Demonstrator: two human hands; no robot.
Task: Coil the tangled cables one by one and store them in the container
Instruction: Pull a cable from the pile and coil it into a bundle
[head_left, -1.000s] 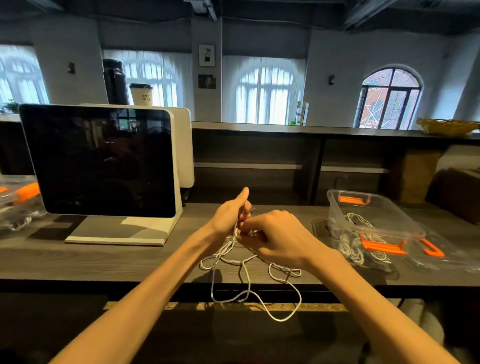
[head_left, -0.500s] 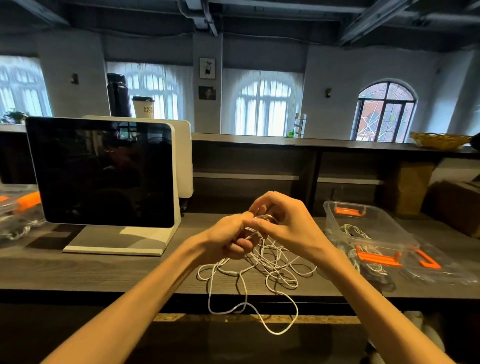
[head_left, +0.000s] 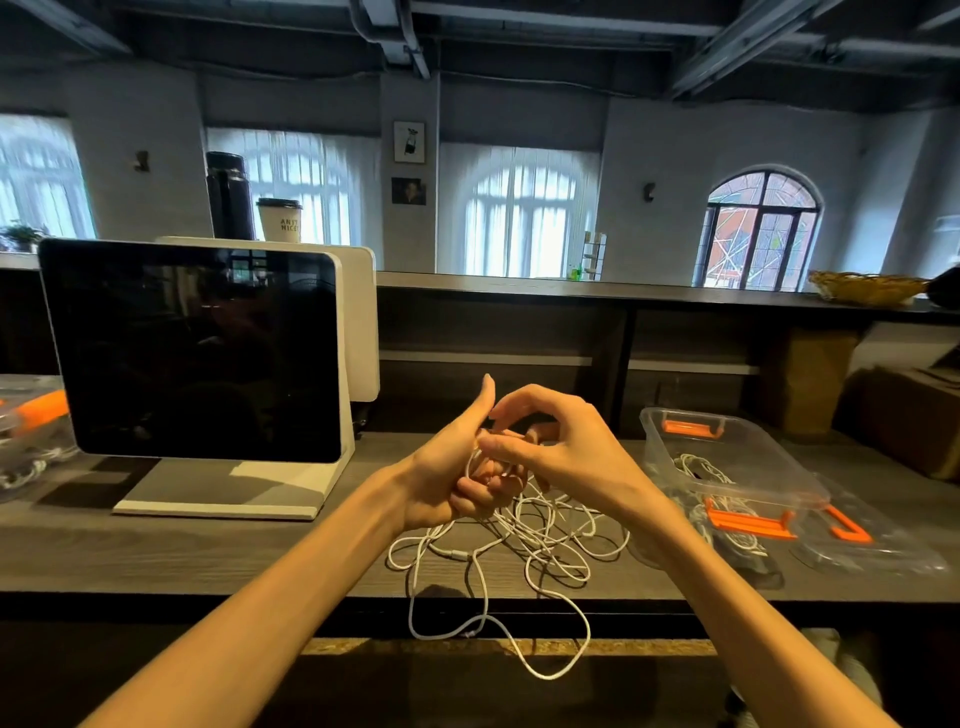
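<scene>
A tangle of thin white cable (head_left: 524, 540) lies on the dark wooden counter (head_left: 208, 551), with one loop hanging over the front edge. My left hand (head_left: 447, 467) holds strands of it in curled fingers, thumb pointing up. Right beside it, my right hand (head_left: 550, 447) pinches a strand close to the left fingers, above the pile. To the right stands a clear plastic container (head_left: 727, 457) with orange clips; white cables lie coiled inside it.
A dark screen on a white stand (head_left: 197, 353) stands at the left. The container's clear lid (head_left: 857, 535) with orange clips lies at the right. Another clear box (head_left: 26, 431) sits at the far left edge. A raised shelf runs behind.
Both hands have lifted from the counter with cable strands. My left thumb now points up and my right hand has moved over the left fingers. More cable lies bunched under the hands.
</scene>
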